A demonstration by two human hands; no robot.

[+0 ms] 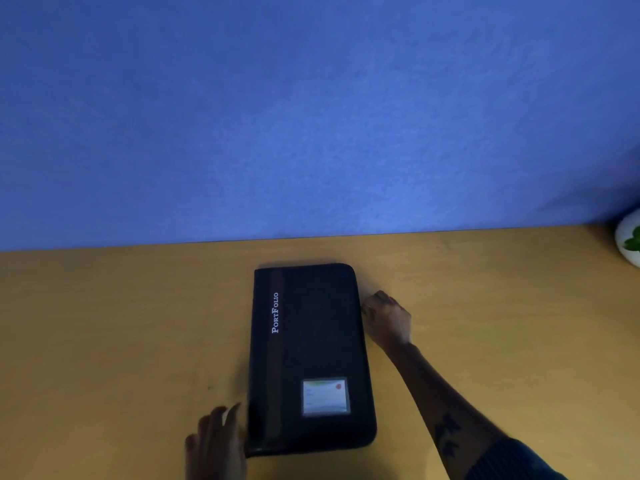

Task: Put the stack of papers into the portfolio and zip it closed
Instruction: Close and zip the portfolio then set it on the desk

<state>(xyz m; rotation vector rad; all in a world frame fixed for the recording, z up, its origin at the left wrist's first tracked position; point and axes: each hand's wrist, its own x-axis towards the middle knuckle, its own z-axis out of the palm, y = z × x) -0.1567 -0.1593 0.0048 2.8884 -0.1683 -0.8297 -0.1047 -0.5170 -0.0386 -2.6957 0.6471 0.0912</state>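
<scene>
A black portfolio (311,355) lies flat and closed on the wooden table (121,323), with "PortFolio" in white letters and a small label window near its front. My right hand (386,318) is at the portfolio's right edge near the far corner, fingers curled against the edge where the zip runs; a zip pull between them cannot be made out. My left hand (216,439) rests against the front left corner of the portfolio, fingers spread. No papers are in view.
A blue wall (311,116) rises right behind the table's far edge. A white pot with green leaves (630,242) stands at the far right edge of the view.
</scene>
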